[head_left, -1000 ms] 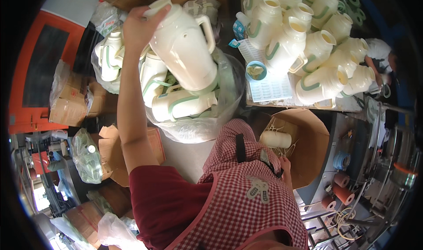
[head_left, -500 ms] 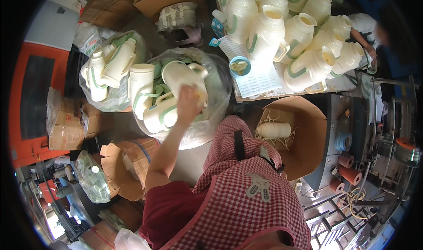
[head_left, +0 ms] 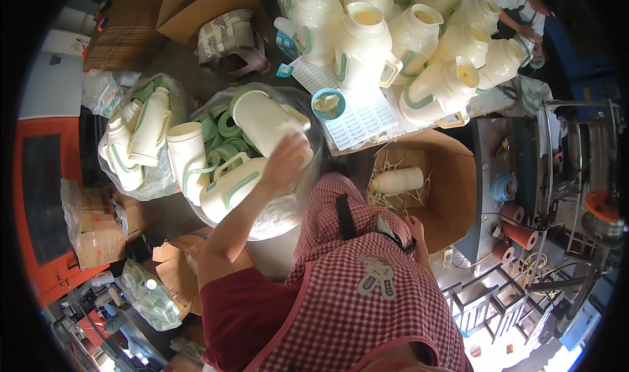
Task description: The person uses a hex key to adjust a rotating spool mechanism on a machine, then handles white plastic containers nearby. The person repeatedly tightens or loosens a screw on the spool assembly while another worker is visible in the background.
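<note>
Cream jug (head_left: 265, 120) lies tilted on top of the clear bag (head_left: 298, 205) of jugs, and I see my left hand (head_left: 283, 162) spread flat against its lower side. My right hand (head_left: 414, 226) hangs by the apron (head_left: 367, 293) near the cardboard box (head_left: 452, 195); its grip I cannot tell.

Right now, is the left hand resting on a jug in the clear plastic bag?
Yes, the left hand lies on a cream jug that sits tilted in the clear plastic bag among other jugs.
</note>
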### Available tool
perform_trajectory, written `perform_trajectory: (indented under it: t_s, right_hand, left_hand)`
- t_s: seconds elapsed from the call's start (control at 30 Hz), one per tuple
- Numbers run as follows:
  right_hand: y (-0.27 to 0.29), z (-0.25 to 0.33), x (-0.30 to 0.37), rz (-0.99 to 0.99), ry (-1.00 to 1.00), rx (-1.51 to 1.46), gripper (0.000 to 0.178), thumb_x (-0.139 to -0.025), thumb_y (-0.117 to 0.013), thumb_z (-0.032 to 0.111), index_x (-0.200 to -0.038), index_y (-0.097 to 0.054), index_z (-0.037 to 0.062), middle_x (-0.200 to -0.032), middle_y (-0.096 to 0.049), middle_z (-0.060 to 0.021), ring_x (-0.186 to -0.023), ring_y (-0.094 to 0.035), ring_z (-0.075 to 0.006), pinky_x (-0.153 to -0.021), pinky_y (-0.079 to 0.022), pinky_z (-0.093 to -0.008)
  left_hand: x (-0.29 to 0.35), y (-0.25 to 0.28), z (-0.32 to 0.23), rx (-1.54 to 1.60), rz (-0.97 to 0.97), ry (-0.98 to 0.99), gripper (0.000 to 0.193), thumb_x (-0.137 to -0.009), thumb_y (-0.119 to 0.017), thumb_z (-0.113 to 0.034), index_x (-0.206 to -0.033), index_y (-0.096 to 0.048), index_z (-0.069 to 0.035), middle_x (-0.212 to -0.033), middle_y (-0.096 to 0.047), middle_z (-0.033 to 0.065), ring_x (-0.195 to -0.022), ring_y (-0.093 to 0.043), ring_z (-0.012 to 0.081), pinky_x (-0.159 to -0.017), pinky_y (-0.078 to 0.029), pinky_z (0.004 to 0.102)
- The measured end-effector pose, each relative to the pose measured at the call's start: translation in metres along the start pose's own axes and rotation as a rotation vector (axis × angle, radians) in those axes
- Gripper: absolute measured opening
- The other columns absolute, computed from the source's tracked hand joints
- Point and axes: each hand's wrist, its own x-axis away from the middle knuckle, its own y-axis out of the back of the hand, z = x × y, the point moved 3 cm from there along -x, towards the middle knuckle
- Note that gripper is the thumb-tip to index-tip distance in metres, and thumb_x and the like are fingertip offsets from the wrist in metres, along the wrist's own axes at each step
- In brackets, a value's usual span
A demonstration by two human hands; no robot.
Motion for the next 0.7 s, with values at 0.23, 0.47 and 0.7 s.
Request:
perform_trajectory:
  t_s: [0.23,0.47,0.7]
  right_hand:
    - [-0.022,-0.095,-0.021,0.006,0.019,-0.127,0.033,-0.096,-0.066,0.032,-0.098,-0.075,0.0003,-0.085,-0.074,-0.0115,-0.077,-0.069,-0.0188,-0.068,-0.052,-0.0347]
    - [0.000,-0.071,0.004,0.130,-0.218,-0.520,0.030,-0.096,-0.068,0.028,-0.104,-0.074,-0.0002,-0.087,-0.073,-0.0091,-0.081,-0.067,-0.0172,-0.072,-0.051,-0.0334]
    - [0.006,-0.051,-0.027,0.183,-0.150,-0.224,0.029,-0.096,-0.068,0.027,-0.105,-0.074,-0.0001,-0.088,-0.073,-0.0089,-0.081,-0.067,-0.0172,-0.072,-0.051,-0.0331]
  left_hand:
    - [-0.016,0.105,0.038,0.033,-0.290,0.312,0.036,-0.062,-0.087,-0.011,-0.086,-0.060,-0.011,-0.140,-0.059,0.0075,-0.140,-0.047,0.0377,-0.107,-0.047,0.0499]
    - [0.045,0.154,0.017,-0.017,-0.755,0.595,0.033,-0.072,-0.087,-0.008,-0.090,-0.060,-0.009,-0.123,-0.064,0.0143,-0.121,-0.060,0.0365,-0.098,-0.050,0.0440]
    - [0.174,0.193,0.062,0.240,-1.271,1.140,0.040,-0.085,-0.086,-0.018,-0.107,-0.058,-0.001,-0.106,-0.061,0.0077,-0.100,-0.058,0.0182,-0.093,-0.047,0.0317]
